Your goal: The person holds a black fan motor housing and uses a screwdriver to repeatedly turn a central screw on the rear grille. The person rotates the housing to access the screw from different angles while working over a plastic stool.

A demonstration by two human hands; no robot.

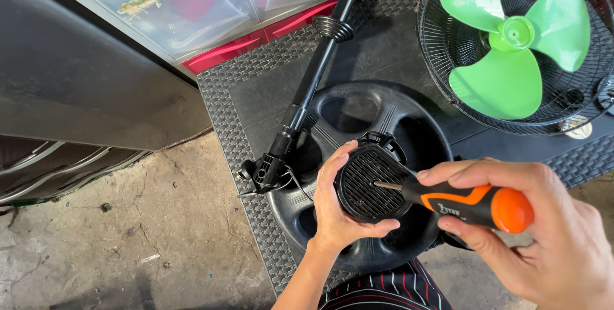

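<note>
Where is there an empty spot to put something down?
Bare patches: the black woven mat between the black pole and the wire fan guard with green blades, and the cracked concrete floor at left. Crowded: the round black fan base, where the left hand grips a black vented motor cover and the right hand holds an orange-handled screwdriver.

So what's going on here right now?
A person's left hand grips a round black vented motor housing over a black fan base. The right hand holds an orange-and-black screwdriver with its tip at the housing's centre. A green-bladed fan cage and a black pole lie on the mat.
</note>
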